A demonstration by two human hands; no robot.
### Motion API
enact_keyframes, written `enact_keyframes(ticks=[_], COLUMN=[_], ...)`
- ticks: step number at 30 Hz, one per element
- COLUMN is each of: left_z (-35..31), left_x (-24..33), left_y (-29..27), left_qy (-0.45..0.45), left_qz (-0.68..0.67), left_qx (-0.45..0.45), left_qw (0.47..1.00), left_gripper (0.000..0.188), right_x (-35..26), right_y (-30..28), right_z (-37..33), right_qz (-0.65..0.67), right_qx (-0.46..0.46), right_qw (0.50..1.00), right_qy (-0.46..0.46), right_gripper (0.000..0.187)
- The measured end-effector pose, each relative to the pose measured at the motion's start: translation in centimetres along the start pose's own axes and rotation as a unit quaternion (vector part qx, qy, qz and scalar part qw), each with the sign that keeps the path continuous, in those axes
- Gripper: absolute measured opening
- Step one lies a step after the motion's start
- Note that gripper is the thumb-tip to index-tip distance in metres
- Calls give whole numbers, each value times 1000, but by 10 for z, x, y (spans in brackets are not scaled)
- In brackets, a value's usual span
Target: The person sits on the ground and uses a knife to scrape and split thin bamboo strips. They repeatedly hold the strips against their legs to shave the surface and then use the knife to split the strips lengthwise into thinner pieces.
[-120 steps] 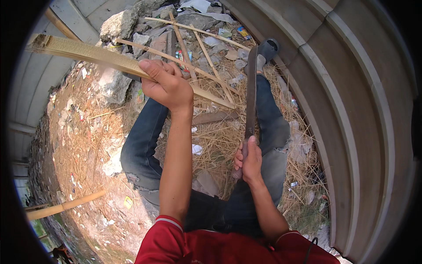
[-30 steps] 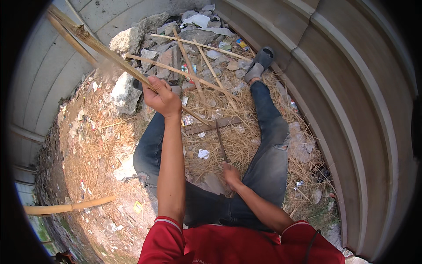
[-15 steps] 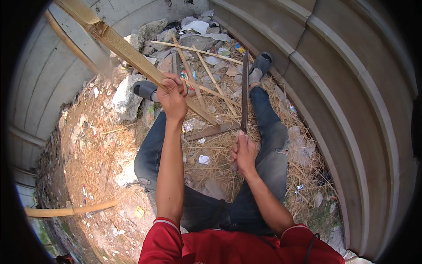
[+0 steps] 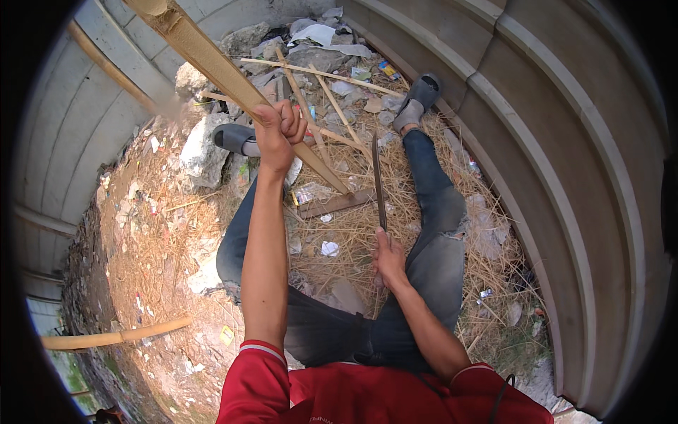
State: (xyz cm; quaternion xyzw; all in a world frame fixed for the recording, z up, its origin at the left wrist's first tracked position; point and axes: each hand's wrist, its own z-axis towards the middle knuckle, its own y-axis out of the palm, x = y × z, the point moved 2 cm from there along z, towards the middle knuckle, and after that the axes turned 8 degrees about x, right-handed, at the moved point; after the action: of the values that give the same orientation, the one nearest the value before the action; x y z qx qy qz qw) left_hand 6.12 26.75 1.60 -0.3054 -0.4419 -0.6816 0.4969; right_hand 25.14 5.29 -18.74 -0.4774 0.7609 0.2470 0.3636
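Observation:
My left hand [image 4: 279,138] is closed around a split bamboo strip [image 4: 215,67]. The strip slants from the upper left down between my legs, its lower end resting at a flat brown block [image 4: 335,203] on the ground. In my right hand [image 4: 389,258] is a long machete [image 4: 379,180] with a dark, narrow blade, held by its handle. The blade points away from me, to the right of the bamboo strip and apart from it. Most of the handle is hidden by my fingers.
Several thin bamboo strips [image 4: 337,106] lie crossed beyond the block. Pale rocks [image 4: 205,152] and rubble sit to the left and far side. A corrugated metal wall [image 4: 537,162] curves along the right. Another bamboo piece [image 4: 116,336] juts in at lower left. Dry straw and litter cover the ground.
The machete has come lower and nearer to me, its blade now tilted and looking shorter. My left hand and the bamboo strip have shifted only slightly.

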Motion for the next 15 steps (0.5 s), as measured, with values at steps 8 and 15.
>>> enact_keyframes(ticks=[8,15], left_z=[4,6], left_x=[1,5], left_y=[-4,0], left_qy=[-34,-29], left_qz=[-25,-24], left_qx=[-61,-76], left_qw=[997,996], left_gripper=[76,76], right_x=[-7,59], right_y=[2,-5], right_z=[-15,45], right_qz=[-101,-155], right_qx=[120,30], right_qw=[913,982], right_qy=[-376,-107], right_gripper=[37,45])
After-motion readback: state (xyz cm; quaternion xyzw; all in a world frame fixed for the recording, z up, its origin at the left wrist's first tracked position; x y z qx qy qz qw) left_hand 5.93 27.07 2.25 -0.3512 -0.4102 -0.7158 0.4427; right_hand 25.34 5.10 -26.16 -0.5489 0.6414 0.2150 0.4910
